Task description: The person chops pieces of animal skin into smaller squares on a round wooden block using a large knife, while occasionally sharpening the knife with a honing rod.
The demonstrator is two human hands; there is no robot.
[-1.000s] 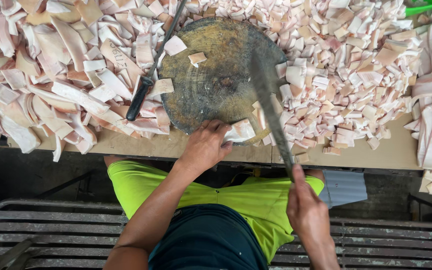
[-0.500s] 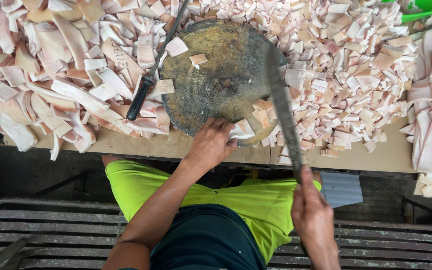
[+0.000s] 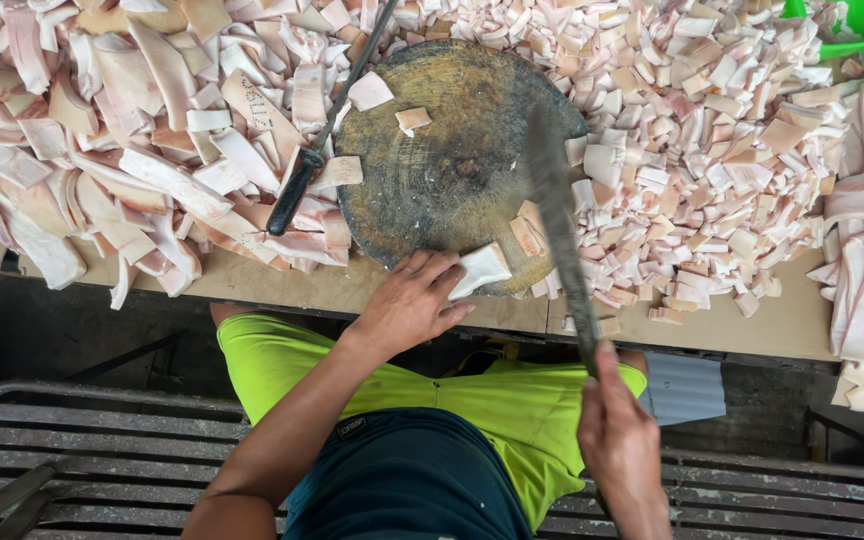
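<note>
A round dark chopping block [image 3: 447, 170] stands on a wooden table. My left hand [image 3: 410, 300] rests at the block's near edge, fingertips on a pale piece of pork skin [image 3: 480, 270]. My right hand [image 3: 620, 440] grips the handle of a long cleaver [image 3: 557, 225], whose blade lies across the right side of the block, pointing away from me. A few small cut pieces [image 3: 412, 118] lie on the block.
Long strips of pork skin [image 3: 122, 170] are heaped left of the block, and small cut squares [image 3: 712, 140] are piled to the right. A second knife [image 3: 297, 185] lies at the block's left rim. A green tub [image 3: 862, 25] sits at the top right. A metal bench [image 3: 82, 440] is below.
The cleaver has swung from the block's right edge further over the block. My left hand has shifted slightly right along the near edge onto the skin piece.
</note>
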